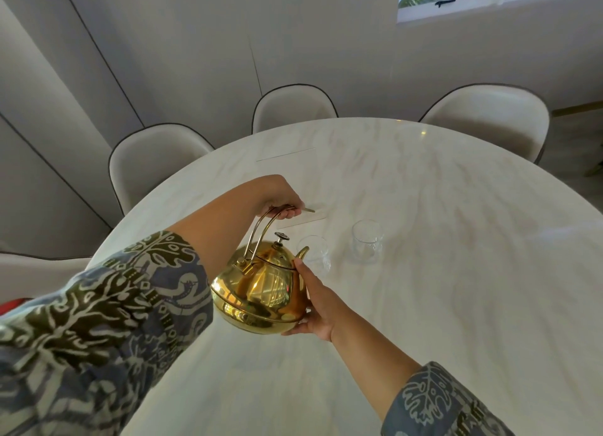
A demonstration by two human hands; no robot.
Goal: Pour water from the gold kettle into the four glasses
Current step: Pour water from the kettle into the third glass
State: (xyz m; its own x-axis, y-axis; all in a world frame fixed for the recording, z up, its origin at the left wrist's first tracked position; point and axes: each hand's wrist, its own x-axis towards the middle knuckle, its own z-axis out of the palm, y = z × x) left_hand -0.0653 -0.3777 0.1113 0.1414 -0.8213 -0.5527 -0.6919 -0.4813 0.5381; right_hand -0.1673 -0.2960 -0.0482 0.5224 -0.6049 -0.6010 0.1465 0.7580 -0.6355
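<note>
White marble table [424, 305] fills the frame, pale chairs [156, 168] ringing its far edge. At centre a gold kettle [261, 292] hangs above the tabletop, tipped toward a clear glass [315, 256] — its spout sits right at the rim. The left hand [280, 204] is closed around the arched handle; the right hand [318, 305] lies open, fingers flat against the kettle's side. A second glass [367, 241] stands just right.
</note>
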